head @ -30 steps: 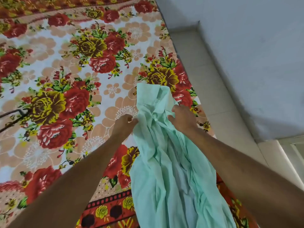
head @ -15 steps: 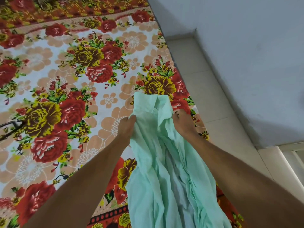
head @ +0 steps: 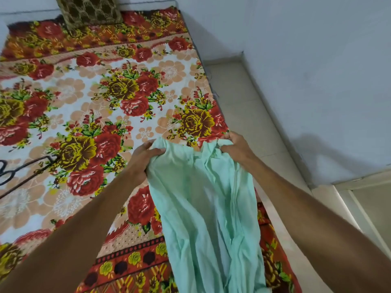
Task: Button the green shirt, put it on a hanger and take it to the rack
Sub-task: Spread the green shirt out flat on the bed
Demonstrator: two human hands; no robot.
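Note:
The mint-green shirt (head: 203, 204) hangs crumpled in front of me over the near right part of the floral bed (head: 88, 106). My left hand (head: 141, 157) grips its upper left edge, and my right hand (head: 234, 146) grips the upper right edge, so the top of the shirt is spread between them. A dark wire hanger (head: 25, 172) lies on the bedspread at the far left, partly cut off by the frame edge. No buttons are visible in the folds.
A brown patterned cushion (head: 88, 13) leans at the head of the bed. To the right runs a strip of pale tiled floor (head: 245, 115) along a white wall (head: 317, 81). A pale door frame (head: 364, 199) shows at the lower right.
My hands have moved apart along the shirt's top edge, spreading it wider. The collar that stood up between them has dropped out of sight. My view has tilted up, showing the cushion.

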